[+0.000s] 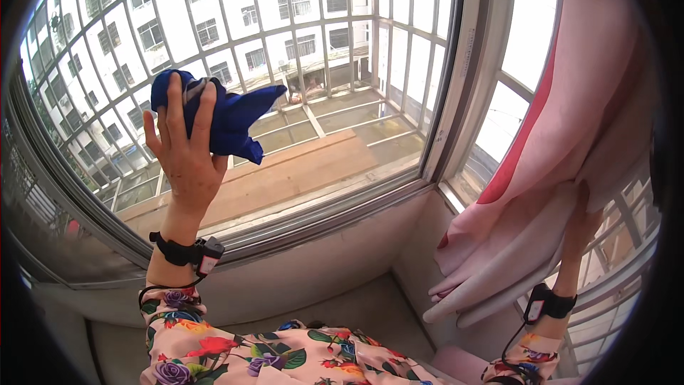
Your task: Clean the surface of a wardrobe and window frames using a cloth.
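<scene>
My left hand [187,155] is raised in front of the window and grips a bunched blue cloth [230,115]. One pointed end of the cloth sticks out to the right, and a greyish patch shows between my fingers. Over at the right, my right hand [582,208] is up against a pink curtain [582,133] with a red edge; folds of fabric hide most of its fingers. The curtain is gathered at that hand, and its lower folds hang towards the sill corner. A black strap with a small device sits on each wrist.
The window's metal frame [342,208] runs below my left hand and up to a corner post [451,64]. Beyond it stands a barred metal cage [291,27] with a wooden board [299,171] on its base. A low wall [331,246] lies beneath the window.
</scene>
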{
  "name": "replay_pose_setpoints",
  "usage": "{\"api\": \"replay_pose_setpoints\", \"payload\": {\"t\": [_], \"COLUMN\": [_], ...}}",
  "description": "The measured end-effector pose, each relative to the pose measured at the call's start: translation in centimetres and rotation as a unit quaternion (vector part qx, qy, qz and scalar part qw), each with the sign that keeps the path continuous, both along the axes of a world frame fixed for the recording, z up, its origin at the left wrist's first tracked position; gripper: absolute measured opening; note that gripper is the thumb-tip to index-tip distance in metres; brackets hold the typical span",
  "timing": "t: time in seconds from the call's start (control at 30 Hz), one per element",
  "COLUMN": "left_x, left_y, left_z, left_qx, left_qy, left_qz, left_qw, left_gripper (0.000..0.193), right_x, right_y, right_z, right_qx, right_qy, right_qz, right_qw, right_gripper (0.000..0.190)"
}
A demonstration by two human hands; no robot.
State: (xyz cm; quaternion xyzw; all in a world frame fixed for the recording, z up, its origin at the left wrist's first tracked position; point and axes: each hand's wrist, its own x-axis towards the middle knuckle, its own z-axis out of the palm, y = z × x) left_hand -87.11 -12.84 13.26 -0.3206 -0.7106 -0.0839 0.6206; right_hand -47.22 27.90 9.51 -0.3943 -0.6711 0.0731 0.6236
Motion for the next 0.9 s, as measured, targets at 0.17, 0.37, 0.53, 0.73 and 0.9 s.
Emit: {"api": "replay_pose_setpoints", "payload": {"t": [0.17, 0.37, 0.53, 0.73, 0.9], "left_x": [1.0, 2.8, 1.9, 0.9, -0.4], "left_y": [8.3, 18.3, 10.5, -6.4, -10.3], "left_z": [2.0, -4.2, -12.9, -7.5, -3.7], "left_qx": [-0.004, -0.275, -0.355, -0.128, 0.126], "left_qy": [-0.013, 0.006, -0.055, -0.069, -0.012], "left_qz": [-0.059, -0.105, -0.119, 0.03, 0.074], "left_qw": [0.998, 0.956, 0.926, 0.989, 0.989], "left_gripper": [0.067, 0.05, 0.048, 0.062, 0.068], "right_x": [-0.6, -1.3, -1.8, -2.2, -1.8], "right_y": [0.4, 0.5, 0.8, 2.2, 2.3], "right_z": [0.2, 0.9, 0.6, 0.1, 0.8], "right_qx": [0.023, 0.025, 0.034, 0.05, 0.041], "right_qy": [0.014, 0.008, -0.003, -0.023, -0.037], "right_qz": [0.012, -0.012, 0.011, 0.026, 0.014], "right_qw": [1.0, 1.0, 0.999, 0.998, 0.998], "right_gripper": [0.047, 0.048, 0.054, 0.053, 0.051]}}
